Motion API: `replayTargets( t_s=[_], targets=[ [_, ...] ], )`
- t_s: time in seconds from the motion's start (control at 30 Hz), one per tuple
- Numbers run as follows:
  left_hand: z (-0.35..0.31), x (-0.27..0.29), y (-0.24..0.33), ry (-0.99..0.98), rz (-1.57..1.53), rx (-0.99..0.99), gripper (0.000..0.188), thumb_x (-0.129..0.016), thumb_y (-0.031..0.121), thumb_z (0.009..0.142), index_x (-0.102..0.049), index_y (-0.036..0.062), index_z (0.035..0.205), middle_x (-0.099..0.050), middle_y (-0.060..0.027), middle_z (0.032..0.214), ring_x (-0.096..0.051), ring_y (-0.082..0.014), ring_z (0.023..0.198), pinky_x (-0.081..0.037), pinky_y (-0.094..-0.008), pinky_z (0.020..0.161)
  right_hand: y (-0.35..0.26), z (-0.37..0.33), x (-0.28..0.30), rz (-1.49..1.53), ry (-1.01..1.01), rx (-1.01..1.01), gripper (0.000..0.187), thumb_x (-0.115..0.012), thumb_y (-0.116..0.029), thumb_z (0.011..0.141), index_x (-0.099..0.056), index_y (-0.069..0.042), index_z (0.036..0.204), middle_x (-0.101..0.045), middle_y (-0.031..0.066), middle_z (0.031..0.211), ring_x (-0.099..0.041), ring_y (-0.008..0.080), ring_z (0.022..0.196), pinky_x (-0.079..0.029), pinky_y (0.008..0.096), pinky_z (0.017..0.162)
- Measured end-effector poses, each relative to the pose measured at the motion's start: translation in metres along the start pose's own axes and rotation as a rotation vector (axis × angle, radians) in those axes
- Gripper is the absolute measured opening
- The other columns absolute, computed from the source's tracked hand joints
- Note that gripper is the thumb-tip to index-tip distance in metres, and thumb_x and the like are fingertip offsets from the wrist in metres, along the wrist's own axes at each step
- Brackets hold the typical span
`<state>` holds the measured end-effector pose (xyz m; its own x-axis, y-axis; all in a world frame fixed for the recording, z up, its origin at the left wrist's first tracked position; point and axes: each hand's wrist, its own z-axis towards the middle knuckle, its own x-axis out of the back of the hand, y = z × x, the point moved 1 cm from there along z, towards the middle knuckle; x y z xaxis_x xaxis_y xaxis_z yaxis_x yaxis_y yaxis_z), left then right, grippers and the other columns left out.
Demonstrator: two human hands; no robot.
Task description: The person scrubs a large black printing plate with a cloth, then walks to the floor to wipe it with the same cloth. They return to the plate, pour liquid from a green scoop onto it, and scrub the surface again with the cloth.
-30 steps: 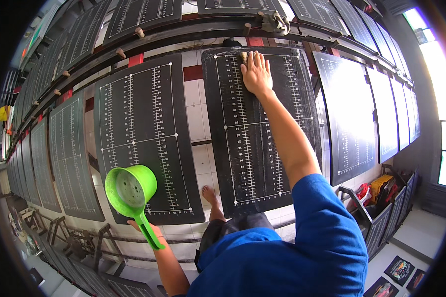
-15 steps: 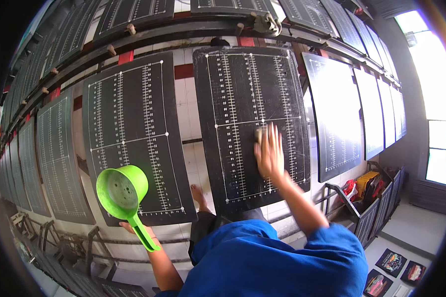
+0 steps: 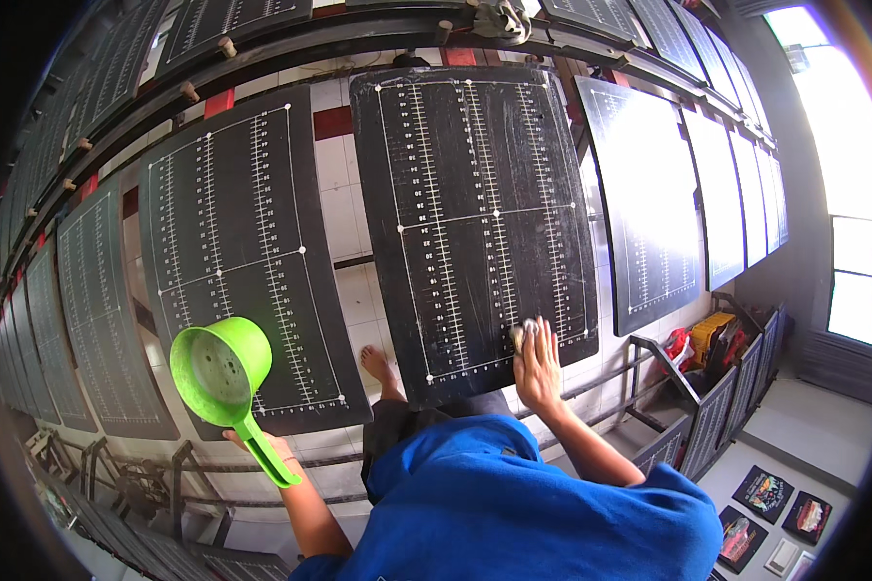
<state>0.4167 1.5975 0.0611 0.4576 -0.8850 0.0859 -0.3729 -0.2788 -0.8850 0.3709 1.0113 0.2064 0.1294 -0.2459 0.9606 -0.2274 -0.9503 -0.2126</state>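
Observation:
My right hand (image 3: 539, 373) presses a small pale wad (image 3: 523, 332), perhaps cloth or sponge, onto the lower right of a black board (image 3: 460, 281). White ruled scales and dots mark this board, and pale streaks cross its surface. A green plastic dipper (image 3: 252, 351) is over the near end of the neighbouring board (image 3: 237, 194) on the left, its handle pointing back toward me. Beneath that handle, at the board's near edge, lies my left hand (image 3: 279, 447). The dipper hides most of its fingers, so whether it grips the dipper or the edge is unclear.
More marked boards (image 3: 97, 300) stand in rows left, right and beyond a dark metal rail (image 3: 291, 60) with wooden pegs. A crumpled grey cloth (image 3: 502, 21) hangs on the rail. At right, a metal rack holds yellow and red items (image 3: 712, 339). Tiled floor shows between boards.
My right hand has slid from the board's middle toward its near right edge, with the pale wad under its fingers. My left hand and the dipper keep their place beside the left board.

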Motion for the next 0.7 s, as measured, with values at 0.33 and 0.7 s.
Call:
replayTargets(
  t_s=[0.33, 0.7],
  targets=[
    [-0.015, 0.046, -0.071, 0.062, -0.992, 0.251, 0.065, -0.050, 0.006, 0.096, -0.020, -0.0154, 0.149, -0.037, -0.0314, 0.150, -0.042, -0.0360, 0.139, -0.036, -0.0399, 0.116, 0.046, 0.388, 0.064, -0.132, 0.491, 0.020, 0.053, -0.038, -0.028, 0.104, -0.036, 0.002, 0.147, -0.036, 0.0259, 0.152, -0.031, 0.0416, 0.143, -0.026, 0.0500, 0.118],
    [-0.023, 0.038, -0.044, -0.071, 0.086, -0.219, 0.048, -0.055, 0.006, 0.093, -0.043, -0.0074, 0.137, -0.050, -0.0246, 0.139, -0.050, -0.0411, 0.128, -0.040, -0.0509, 0.107, 0.041, 0.000, 0.008, -0.002, -0.002, -0.068, 0.064, -0.046, -0.024, 0.097, -0.029, 0.005, 0.151, -0.023, 0.0280, 0.158, -0.017, 0.0439, 0.149, -0.013, 0.0550, 0.121]
  ],
)
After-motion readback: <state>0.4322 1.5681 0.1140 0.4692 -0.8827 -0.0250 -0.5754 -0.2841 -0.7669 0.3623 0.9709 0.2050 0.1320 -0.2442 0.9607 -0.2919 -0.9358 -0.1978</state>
